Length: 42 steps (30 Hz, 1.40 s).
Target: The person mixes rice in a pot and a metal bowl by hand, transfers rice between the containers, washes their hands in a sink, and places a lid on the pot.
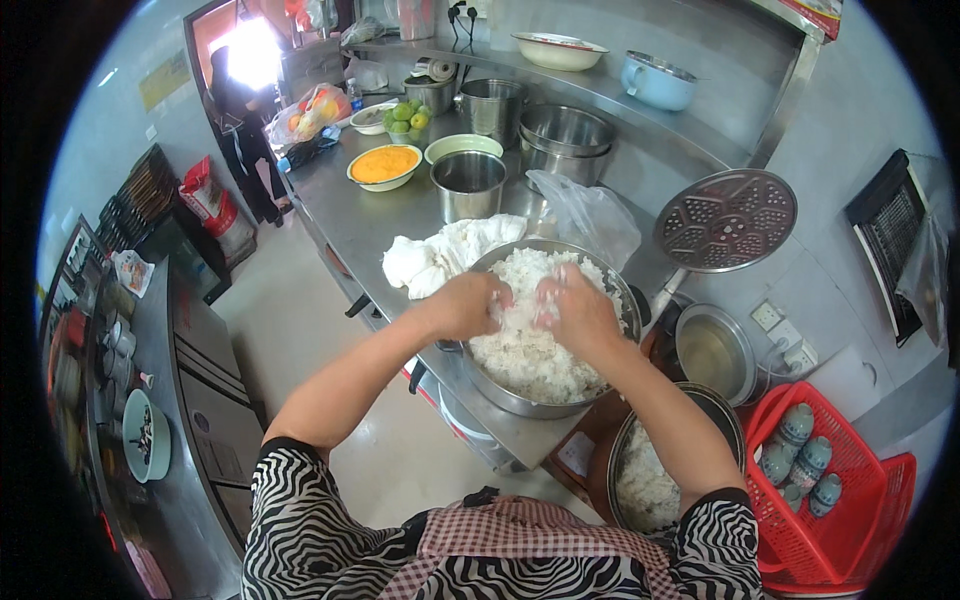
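Both hands are over a wide metal pan (525, 409) heaped with cooked white rice (540, 367). My left hand (472, 304) is on the left part of the heap, its fingers curled and partly blurred. Opposite it, my right hand (581, 307) has bent fingers with rice grains stuck to them. How much rice either hand grips cannot be told. A crumpled white cloth (450, 251) lies against the pan's far left side, and a clear plastic bag (589, 214) lies behind the pan. Below my right forearm stands a second pot (649, 480) with rice inside.
On the steel counter (337, 202) stand a bowl of orange food (384, 163), a steel pot (469, 187) and stacked steel basins (566, 142). A perforated steel disc (726, 219) and a pot of liquid (715, 356) are at right, near a red basket (847, 480). A person (244, 142) stands by the doorway.
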Each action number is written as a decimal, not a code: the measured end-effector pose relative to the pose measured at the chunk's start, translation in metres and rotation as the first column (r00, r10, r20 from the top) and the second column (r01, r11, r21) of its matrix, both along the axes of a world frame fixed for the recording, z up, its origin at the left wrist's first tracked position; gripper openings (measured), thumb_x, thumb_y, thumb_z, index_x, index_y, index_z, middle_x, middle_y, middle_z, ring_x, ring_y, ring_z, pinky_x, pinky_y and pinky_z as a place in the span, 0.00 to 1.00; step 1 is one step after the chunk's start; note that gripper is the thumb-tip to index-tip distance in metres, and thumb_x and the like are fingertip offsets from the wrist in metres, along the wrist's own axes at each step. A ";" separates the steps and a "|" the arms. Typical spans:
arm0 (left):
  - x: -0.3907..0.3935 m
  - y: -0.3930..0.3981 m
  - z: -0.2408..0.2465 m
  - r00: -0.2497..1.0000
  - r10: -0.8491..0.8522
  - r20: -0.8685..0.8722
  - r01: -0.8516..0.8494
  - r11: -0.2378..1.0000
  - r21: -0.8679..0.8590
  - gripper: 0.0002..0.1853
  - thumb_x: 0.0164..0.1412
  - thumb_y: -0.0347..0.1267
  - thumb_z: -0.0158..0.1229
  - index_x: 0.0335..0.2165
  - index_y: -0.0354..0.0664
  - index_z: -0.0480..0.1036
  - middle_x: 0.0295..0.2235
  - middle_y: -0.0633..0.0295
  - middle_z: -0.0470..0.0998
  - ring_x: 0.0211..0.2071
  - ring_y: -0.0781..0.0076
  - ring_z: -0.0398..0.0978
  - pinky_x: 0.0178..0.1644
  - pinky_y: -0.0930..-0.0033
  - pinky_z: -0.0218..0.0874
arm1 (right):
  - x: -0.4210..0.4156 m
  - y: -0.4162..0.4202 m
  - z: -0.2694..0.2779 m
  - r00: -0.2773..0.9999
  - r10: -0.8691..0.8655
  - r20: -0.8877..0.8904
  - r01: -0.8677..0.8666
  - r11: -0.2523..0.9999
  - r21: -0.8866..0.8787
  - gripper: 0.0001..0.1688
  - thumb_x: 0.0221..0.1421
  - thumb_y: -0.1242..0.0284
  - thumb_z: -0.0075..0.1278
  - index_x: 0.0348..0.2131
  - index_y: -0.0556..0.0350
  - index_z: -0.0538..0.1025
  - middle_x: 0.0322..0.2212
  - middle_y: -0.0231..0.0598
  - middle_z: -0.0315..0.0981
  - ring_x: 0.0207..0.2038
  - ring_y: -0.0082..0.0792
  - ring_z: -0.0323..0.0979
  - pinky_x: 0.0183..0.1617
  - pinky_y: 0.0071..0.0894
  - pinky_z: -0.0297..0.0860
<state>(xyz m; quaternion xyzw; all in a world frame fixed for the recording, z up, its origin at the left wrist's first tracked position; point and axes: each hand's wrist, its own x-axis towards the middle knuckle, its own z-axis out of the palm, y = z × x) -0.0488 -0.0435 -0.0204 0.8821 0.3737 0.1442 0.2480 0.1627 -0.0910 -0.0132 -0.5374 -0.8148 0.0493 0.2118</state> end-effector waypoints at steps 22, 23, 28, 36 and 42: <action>0.043 0.073 -0.025 0.936 -0.046 0.349 0.031 0.998 0.048 0.16 0.48 0.23 0.57 0.38 0.44 0.76 0.32 0.59 0.77 0.31 0.69 0.73 0.38 0.68 0.64 | 0.059 0.038 -0.005 0.990 -0.122 -0.071 0.130 0.983 0.126 0.11 0.47 0.75 0.50 0.34 0.49 0.79 0.43 0.48 0.70 0.39 0.48 0.73 0.44 0.39 0.69; 0.040 0.067 -0.020 0.949 -0.066 0.309 0.055 0.998 0.043 0.15 0.47 0.24 0.57 0.37 0.45 0.77 0.33 0.57 0.77 0.32 0.65 0.74 0.39 0.67 0.64 | 0.063 0.053 -0.007 0.977 -0.203 -0.069 0.203 0.979 -0.008 0.12 0.45 0.78 0.52 0.32 0.49 0.80 0.41 0.51 0.72 0.41 0.50 0.72 0.45 0.39 0.68; 0.035 0.013 0.026 0.949 -0.241 0.201 0.258 0.964 -0.065 0.15 0.45 0.22 0.55 0.35 0.46 0.76 0.33 0.59 0.75 0.31 0.63 0.71 0.38 0.68 0.63 | 0.092 0.089 -0.037 0.937 -0.347 -0.024 0.347 0.938 -0.006 0.18 0.42 0.84 0.46 0.32 0.50 0.80 0.33 0.53 0.74 0.39 0.52 0.72 0.44 0.42 0.68; 0.015 -0.011 0.012 0.939 -0.151 0.308 0.221 0.953 -0.208 0.17 0.43 0.22 0.59 0.37 0.45 0.76 0.33 0.60 0.75 0.29 0.67 0.71 0.36 0.68 0.64 | 0.030 -0.030 -0.023 0.996 0.033 -0.079 -0.038 0.997 -0.063 0.11 0.49 0.78 0.46 0.34 0.54 0.77 0.36 0.43 0.72 0.42 0.46 0.69 0.46 0.38 0.67; 0.034 -0.027 0.007 0.912 -0.381 0.149 0.385 0.923 0.005 0.18 0.40 0.21 0.61 0.36 0.45 0.75 0.31 0.57 0.72 0.29 0.59 0.72 0.34 0.64 0.64 | 0.023 -0.068 -0.036 0.980 0.187 0.066 -0.166 0.955 -0.246 0.10 0.43 0.82 0.46 0.28 0.58 0.78 0.30 0.45 0.74 0.35 0.49 0.72 0.42 0.41 0.69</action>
